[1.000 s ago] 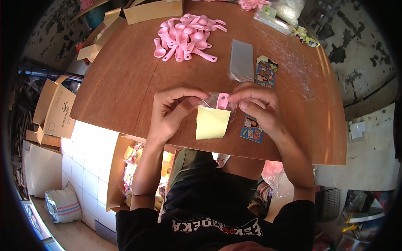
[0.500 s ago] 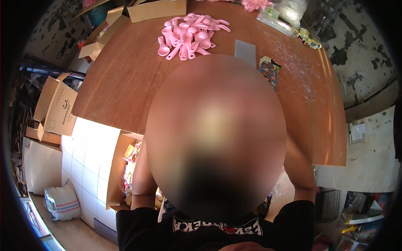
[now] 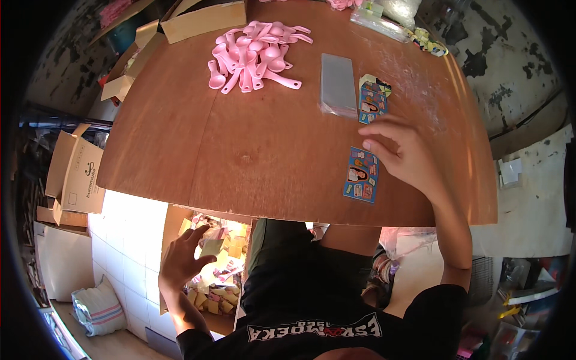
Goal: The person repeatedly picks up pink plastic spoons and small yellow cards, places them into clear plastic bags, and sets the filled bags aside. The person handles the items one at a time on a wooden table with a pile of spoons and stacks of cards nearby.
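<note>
My left hand (image 3: pixel 185 257) is beyond the table's near edge, over a cardboard box (image 3: pixel 172 221) filled with small packs. Its fingers are spread. A pale yellowish piece (image 3: pixel 212 246) shows beside the thumb; whether it is falling or lying in the box is unclear. My right hand (image 3: pixel 401 150) hovers over the table with thumb and forefinger apart and nothing between them. Just below its thumb lies a blue printed card (image 3: pixel 360 175), flat near the front edge. Farther back are a stack of similar cards (image 3: pixel 374 103) and a stack of clear plastic sleeves (image 3: pixel 338 84).
A heap of pink plastic spoons (image 3: pixel 255 55) lies on the brown wooden table (image 3: pixel 180 132). An open carton (image 3: pixel 204 23) stands at the far left edge. Plastic bags (image 3: pixel 384 24) lie at the far right. Another carton (image 3: pixel 81 171) and a white sack (image 3: pixel 99 306) are at left.
A blurred oval that covered my hands and the table's front is gone. Both hands and the near card now show. The view has shifted slightly.
</note>
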Motion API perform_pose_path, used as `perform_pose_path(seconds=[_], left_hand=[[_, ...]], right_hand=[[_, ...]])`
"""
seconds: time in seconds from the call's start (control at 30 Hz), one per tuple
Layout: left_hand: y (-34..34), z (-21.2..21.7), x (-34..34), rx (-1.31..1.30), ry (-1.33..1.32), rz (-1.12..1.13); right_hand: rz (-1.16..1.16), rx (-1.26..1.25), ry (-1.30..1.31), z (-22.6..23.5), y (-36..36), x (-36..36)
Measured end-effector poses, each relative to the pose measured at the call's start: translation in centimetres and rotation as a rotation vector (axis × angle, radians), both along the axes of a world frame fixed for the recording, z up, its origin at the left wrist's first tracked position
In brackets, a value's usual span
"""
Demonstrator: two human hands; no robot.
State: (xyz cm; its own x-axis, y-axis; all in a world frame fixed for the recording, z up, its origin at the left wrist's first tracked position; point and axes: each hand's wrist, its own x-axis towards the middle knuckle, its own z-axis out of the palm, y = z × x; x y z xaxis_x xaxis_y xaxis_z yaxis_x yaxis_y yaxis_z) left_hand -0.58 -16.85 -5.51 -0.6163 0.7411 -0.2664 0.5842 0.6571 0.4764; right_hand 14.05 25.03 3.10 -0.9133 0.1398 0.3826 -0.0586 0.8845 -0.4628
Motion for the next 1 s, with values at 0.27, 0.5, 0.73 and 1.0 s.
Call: perform_pose_path(seconds=[0.27,0.5,0.73,1.0], left_hand=[[6.5,1.3,3.5,0.530,-0.465,-0.518],[14.4,8.1,1.2,0.672,-0.077,-0.550],[26.0,5.7,-4.2,0.455,0.300,-0.497],[29.4,3.0,-4.1,0.441,0.431,-0.538]], right_hand=[[-0.098,0.250,-0.012,-5.5,5.3,-7.9],[-0.191,0.141,0.170,-6.5,4.8,-8.6],[-0.269,0.071,0.269,-6.9,5.4,-7.6],[-0.319,-0.110,0.443,-5.2,4.3,-6.9]])
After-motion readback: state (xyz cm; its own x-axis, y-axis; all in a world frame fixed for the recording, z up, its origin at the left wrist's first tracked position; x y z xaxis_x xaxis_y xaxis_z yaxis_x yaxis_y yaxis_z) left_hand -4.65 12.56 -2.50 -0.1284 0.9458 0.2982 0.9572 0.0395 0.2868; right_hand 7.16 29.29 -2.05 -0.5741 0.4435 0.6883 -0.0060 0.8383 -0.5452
